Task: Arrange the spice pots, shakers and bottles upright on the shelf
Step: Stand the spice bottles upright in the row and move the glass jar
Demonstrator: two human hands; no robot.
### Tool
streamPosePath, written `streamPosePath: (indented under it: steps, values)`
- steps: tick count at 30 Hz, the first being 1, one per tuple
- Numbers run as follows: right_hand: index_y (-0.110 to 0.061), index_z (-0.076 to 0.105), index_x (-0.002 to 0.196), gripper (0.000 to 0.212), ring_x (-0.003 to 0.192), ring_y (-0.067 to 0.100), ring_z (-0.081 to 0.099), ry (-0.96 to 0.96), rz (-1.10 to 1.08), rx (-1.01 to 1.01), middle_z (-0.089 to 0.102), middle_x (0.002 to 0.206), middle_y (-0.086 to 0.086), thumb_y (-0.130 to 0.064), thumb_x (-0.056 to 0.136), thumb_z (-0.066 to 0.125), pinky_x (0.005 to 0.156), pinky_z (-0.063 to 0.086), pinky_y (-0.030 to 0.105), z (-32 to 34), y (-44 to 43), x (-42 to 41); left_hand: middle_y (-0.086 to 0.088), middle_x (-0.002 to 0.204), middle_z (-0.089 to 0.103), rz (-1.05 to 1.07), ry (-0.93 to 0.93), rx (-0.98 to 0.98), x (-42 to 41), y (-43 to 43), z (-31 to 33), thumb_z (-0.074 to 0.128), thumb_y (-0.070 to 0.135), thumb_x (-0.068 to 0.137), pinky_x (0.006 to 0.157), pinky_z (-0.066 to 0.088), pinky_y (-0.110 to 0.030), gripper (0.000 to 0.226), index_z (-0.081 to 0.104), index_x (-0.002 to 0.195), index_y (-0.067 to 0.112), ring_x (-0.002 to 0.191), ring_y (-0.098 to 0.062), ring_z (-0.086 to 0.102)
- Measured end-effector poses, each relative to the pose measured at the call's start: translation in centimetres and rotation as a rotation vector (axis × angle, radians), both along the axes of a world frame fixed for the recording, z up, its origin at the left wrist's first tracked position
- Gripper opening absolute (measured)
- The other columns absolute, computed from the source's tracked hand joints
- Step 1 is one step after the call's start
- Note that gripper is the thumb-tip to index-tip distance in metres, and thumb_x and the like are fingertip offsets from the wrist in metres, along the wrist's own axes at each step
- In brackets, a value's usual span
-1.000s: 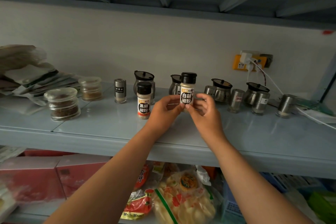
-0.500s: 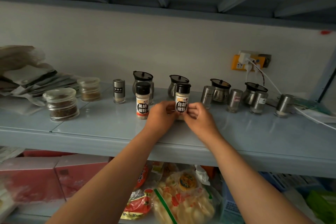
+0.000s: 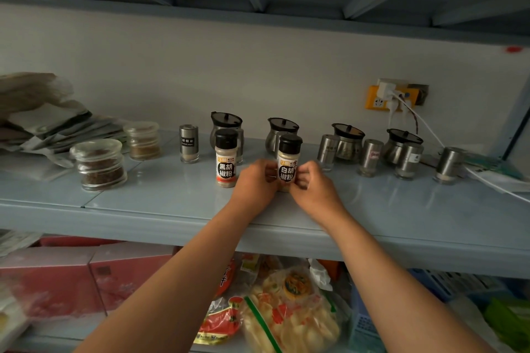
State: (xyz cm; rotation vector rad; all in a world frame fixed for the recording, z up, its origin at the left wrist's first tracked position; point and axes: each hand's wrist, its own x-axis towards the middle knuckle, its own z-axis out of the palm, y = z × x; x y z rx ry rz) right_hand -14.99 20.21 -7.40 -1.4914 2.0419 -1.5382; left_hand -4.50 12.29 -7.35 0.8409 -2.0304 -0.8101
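Observation:
A white pepper bottle (image 3: pixel 288 160) with a black cap stands upright on the pale blue shelf (image 3: pixel 172 198). My left hand (image 3: pixel 256 180) and my right hand (image 3: pixel 312 183) both grip its lower part from either side. A matching black pepper bottle (image 3: pixel 226 158) stands upright just to its left. Behind them sit two lidded steel pots (image 3: pixel 226 123) (image 3: pixel 282 127). To the right stand two more pots (image 3: pixel 347 140) (image 3: pixel 403 142) and several steel shakers (image 3: pixel 370 156), all upright. One steel shaker (image 3: pixel 189 143) stands left of the bottles.
Two stacked glass spice jars (image 3: pixel 99 163) (image 3: pixel 142 140) stand at the left, with a pile of plastic bags (image 3: pixel 43 123) behind them. A yellow socket with a plug and cables (image 3: pixel 390 97) is on the wall at right. Food packets (image 3: pixel 286 312) fill the lower shelf.
Both hands have lowered the white pepper bottle from above the shelf down onto the shelf surface, to the right of the black pepper bottle.

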Motion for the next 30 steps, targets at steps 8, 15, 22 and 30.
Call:
streamPosePath:
  steps: [8, 15, 22, 30]
  values:
    - [-0.007, 0.047, 0.106, 0.027, 0.097, 0.014, 0.059, 0.029, 0.013, 0.02, 0.064, 0.111, 0.007, -0.009, 0.084, 0.063, 0.089, 0.048, 0.031, 0.2, 0.2, 0.1, -0.009, 0.112, 0.068, 0.007, -0.014, 0.0, 0.1, 0.2, 0.1, 0.068, 0.01, 0.082, 0.085, 0.046, -0.02, 0.035, 0.058, 0.115, 0.007, 0.104, -0.02, 0.064]
    - [-0.009, 0.047, 0.109, 0.029, 0.104, 0.017, 0.061, 0.041, -0.019, 0.021, 0.065, 0.114, 0.008, -0.009, 0.084, 0.061, 0.085, 0.046, 0.026, 0.2, 0.3, 0.1, -0.009, 0.114, 0.067, 0.007, -0.028, -0.008, 0.1, 0.4, 0.2, 0.067, 0.011, 0.083, 0.087, 0.047, -0.022, 0.035, 0.057, 0.117, 0.007, 0.106, -0.021, 0.063]
    - [-0.009, 0.051, 0.115, 0.034, 0.108, 0.023, 0.059, 0.076, -0.146, -0.114, 0.063, 0.115, 0.012, -0.013, 0.084, 0.065, 0.091, 0.048, 0.032, 0.3, 0.9, 0.0, -0.008, 0.116, 0.063, 0.098, 0.037, -0.032, 1.0, 0.9, 0.4, 0.072, 0.021, 0.08, 0.089, 0.05, -0.031, 0.043, 0.054, 0.116, 0.008, 0.103, -0.022, 0.061]
    - [-0.01, 0.063, 0.076, 0.01, 0.063, -0.002, 0.049, 0.455, -0.111, -0.456, 0.056, 0.074, -0.004, -0.011, 0.086, 0.063, 0.059, 0.039, 0.008, 1.0, 1.6, 3.7, -0.003, 0.087, 0.072, 0.028, 0.082, -0.207, 4.6, 3.4, 0.9, 0.059, 0.03, 0.09, 0.073, 0.057, -0.034, 0.017, 0.063, 0.097, 0.015, 0.074, -0.013, 0.065]
